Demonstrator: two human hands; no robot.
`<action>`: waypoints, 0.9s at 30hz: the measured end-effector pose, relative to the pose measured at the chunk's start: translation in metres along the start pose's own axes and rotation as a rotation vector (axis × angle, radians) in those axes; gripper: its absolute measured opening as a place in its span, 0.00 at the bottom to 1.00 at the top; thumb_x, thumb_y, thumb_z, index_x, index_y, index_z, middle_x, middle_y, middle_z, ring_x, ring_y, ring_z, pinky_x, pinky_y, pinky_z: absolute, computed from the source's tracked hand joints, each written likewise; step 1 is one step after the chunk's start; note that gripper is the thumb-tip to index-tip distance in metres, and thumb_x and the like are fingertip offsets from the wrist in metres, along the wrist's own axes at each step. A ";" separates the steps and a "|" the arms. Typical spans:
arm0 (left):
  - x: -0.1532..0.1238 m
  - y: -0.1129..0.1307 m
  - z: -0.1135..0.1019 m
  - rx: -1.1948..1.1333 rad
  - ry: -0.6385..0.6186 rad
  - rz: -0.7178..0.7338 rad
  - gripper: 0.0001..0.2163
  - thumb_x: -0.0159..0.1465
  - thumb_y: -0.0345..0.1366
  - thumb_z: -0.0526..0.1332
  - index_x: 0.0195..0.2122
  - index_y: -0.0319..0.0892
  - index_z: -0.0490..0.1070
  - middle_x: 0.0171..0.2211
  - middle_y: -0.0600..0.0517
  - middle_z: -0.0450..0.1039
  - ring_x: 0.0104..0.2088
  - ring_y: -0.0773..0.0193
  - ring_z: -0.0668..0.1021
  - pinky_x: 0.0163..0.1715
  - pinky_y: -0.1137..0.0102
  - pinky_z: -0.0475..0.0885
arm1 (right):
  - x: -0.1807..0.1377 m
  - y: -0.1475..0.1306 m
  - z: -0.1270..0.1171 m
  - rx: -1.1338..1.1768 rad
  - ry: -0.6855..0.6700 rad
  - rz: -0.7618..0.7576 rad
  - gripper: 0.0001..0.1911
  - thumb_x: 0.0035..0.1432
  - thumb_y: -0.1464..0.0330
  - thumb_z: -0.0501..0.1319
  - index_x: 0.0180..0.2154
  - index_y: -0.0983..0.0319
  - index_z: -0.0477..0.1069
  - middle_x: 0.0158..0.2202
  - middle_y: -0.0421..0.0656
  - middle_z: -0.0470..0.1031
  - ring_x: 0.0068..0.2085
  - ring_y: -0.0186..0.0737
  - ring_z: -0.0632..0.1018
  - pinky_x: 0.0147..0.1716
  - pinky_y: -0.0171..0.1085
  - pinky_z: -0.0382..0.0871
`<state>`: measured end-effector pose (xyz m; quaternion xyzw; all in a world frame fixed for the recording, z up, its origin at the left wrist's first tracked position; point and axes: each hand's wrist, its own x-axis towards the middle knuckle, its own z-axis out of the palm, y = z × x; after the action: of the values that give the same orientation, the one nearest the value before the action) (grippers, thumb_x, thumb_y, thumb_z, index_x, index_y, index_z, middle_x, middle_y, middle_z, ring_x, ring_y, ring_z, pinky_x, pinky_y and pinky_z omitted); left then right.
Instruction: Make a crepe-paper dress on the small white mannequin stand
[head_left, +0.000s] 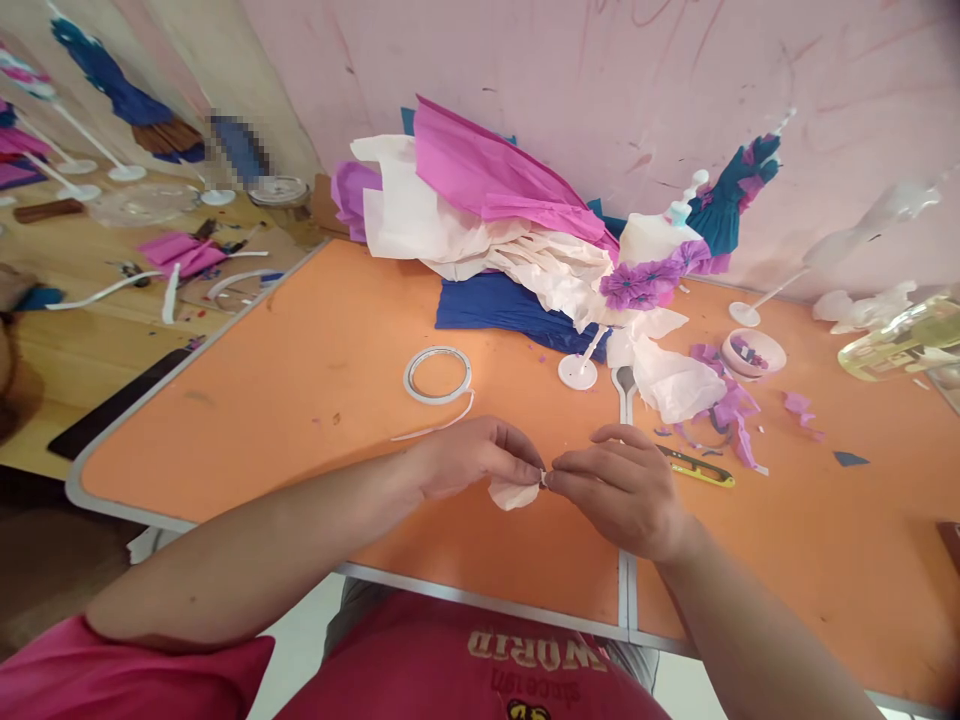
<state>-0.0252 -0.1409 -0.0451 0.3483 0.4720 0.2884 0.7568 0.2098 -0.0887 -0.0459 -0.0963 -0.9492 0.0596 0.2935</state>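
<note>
Between my two hands, over the front of the orange table, is a small piece of white crepe paper (514, 494). My left hand (487, 458) pinches it from the left, thumb against fingers. The fingertips of my right hand (621, 487) are pressed together on its gathered end, close to the left fingertips. A roll of white double-sided tape (409, 380) lies flat beyond my left hand, a loose strip trailing from it. Just past my right hand are yellow thread snips (701, 467). Behind them stands a small dress form (651, 240) with a white paper dress and purple flowers.
Sheets of pink crepe paper (487, 165), white and blue paper are heaped at the wall. A pink bowl (754, 353) of scraps, purple paper strips (739, 405) and a clear yellowish container (900, 340) stand at right. Another wooden table (90, 330) with dressed stands is at left.
</note>
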 end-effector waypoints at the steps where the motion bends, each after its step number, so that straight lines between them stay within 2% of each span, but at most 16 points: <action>1: 0.000 0.000 0.000 -0.031 -0.022 -0.021 0.06 0.50 0.35 0.72 0.29 0.40 0.82 0.27 0.51 0.78 0.30 0.65 0.76 0.31 0.71 0.68 | -0.002 0.001 -0.002 -0.032 -0.018 -0.033 0.14 0.64 0.73 0.60 0.46 0.49 0.76 0.42 0.36 0.83 0.33 0.33 0.79 0.47 0.42 0.71; 5: 0.001 -0.001 -0.001 -0.134 -0.119 -0.055 0.10 0.51 0.39 0.74 0.31 0.39 0.82 0.29 0.49 0.79 0.31 0.65 0.77 0.32 0.71 0.69 | -0.004 0.004 -0.010 -0.138 -0.038 -0.153 0.12 0.64 0.70 0.62 0.46 0.49 0.77 0.45 0.37 0.82 0.36 0.35 0.81 0.45 0.41 0.75; 8: 0.002 0.000 -0.002 -0.130 -0.097 -0.054 0.13 0.49 0.41 0.75 0.32 0.38 0.82 0.31 0.49 0.80 0.32 0.64 0.78 0.33 0.71 0.70 | -0.002 0.003 -0.013 -0.156 -0.023 -0.192 0.12 0.62 0.73 0.63 0.46 0.51 0.76 0.49 0.38 0.81 0.45 0.38 0.81 0.51 0.42 0.74; 10: 0.002 0.002 -0.001 -0.095 -0.062 -0.040 0.14 0.48 0.42 0.76 0.31 0.38 0.81 0.29 0.49 0.79 0.32 0.62 0.78 0.32 0.70 0.70 | 0.000 0.000 -0.012 -0.148 0.031 -0.129 0.15 0.61 0.73 0.64 0.47 0.51 0.74 0.51 0.39 0.79 0.51 0.41 0.79 0.55 0.45 0.71; 12: -0.001 0.004 0.001 -0.058 -0.013 0.012 0.15 0.48 0.43 0.75 0.31 0.38 0.80 0.28 0.49 0.78 0.32 0.61 0.78 0.32 0.70 0.69 | 0.003 -0.005 -0.008 -0.129 0.173 0.058 0.18 0.60 0.72 0.64 0.51 0.51 0.72 0.52 0.43 0.78 0.52 0.44 0.78 0.54 0.48 0.71; 14: -0.004 0.006 0.003 -0.012 0.064 0.107 0.14 0.50 0.44 0.74 0.30 0.39 0.79 0.27 0.50 0.77 0.32 0.61 0.78 0.32 0.70 0.69 | 0.006 -0.011 -0.005 -0.028 0.316 0.372 0.18 0.59 0.69 0.64 0.52 0.54 0.70 0.48 0.46 0.77 0.47 0.45 0.79 0.47 0.46 0.74; 15: -0.006 0.006 0.005 0.014 0.101 0.156 0.14 0.51 0.44 0.74 0.30 0.39 0.79 0.27 0.51 0.76 0.32 0.62 0.77 0.33 0.70 0.68 | 0.008 -0.013 -0.003 0.074 0.333 0.534 0.16 0.60 0.67 0.63 0.50 0.56 0.70 0.44 0.46 0.76 0.42 0.43 0.79 0.42 0.43 0.75; 16: -0.007 0.007 0.007 0.039 0.127 0.195 0.13 0.53 0.44 0.73 0.30 0.39 0.78 0.26 0.51 0.76 0.31 0.63 0.77 0.33 0.70 0.68 | 0.009 -0.015 -0.002 0.206 0.301 0.677 0.13 0.60 0.64 0.63 0.47 0.58 0.71 0.39 0.45 0.75 0.38 0.40 0.78 0.38 0.41 0.75; 18: -0.009 0.007 0.010 0.067 0.159 0.240 0.13 0.55 0.45 0.72 0.30 0.40 0.77 0.25 0.53 0.75 0.30 0.65 0.75 0.33 0.70 0.67 | 0.012 -0.017 0.001 0.493 0.138 0.862 0.13 0.59 0.58 0.64 0.41 0.59 0.71 0.34 0.42 0.73 0.33 0.37 0.75 0.33 0.38 0.73; 19: -0.010 0.007 0.012 0.075 0.166 0.250 0.13 0.56 0.46 0.71 0.30 0.40 0.77 0.25 0.53 0.75 0.29 0.66 0.75 0.33 0.71 0.67 | 0.013 -0.018 0.002 0.614 0.062 0.914 0.15 0.57 0.55 0.65 0.39 0.59 0.72 0.34 0.42 0.73 0.33 0.37 0.74 0.33 0.38 0.72; 21: -0.010 0.007 0.014 0.090 0.179 0.259 0.13 0.57 0.46 0.71 0.30 0.40 0.76 0.26 0.54 0.75 0.28 0.67 0.74 0.33 0.71 0.67 | 0.015 -0.018 0.005 0.789 0.007 0.999 0.20 0.52 0.52 0.68 0.39 0.60 0.74 0.34 0.42 0.73 0.34 0.38 0.73 0.34 0.38 0.71; 24: -0.008 0.006 0.016 0.101 0.176 0.234 0.13 0.57 0.46 0.71 0.29 0.40 0.76 0.25 0.55 0.74 0.27 0.68 0.72 0.31 0.72 0.65 | 0.017 -0.019 0.009 0.966 0.057 1.071 0.19 0.50 0.53 0.71 0.38 0.60 0.76 0.33 0.41 0.74 0.35 0.38 0.73 0.35 0.38 0.69; 27: -0.007 0.004 0.016 0.096 0.158 0.186 0.14 0.56 0.46 0.71 0.28 0.39 0.76 0.25 0.55 0.73 0.27 0.69 0.72 0.30 0.73 0.64 | 0.019 -0.020 0.010 1.051 0.092 1.092 0.16 0.47 0.56 0.73 0.30 0.60 0.75 0.30 0.39 0.73 0.33 0.36 0.72 0.33 0.36 0.67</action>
<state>-0.0134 -0.1477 -0.0333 0.4026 0.5090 0.3608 0.6698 0.1856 -0.1041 -0.0401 -0.4026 -0.6001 0.6368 0.2688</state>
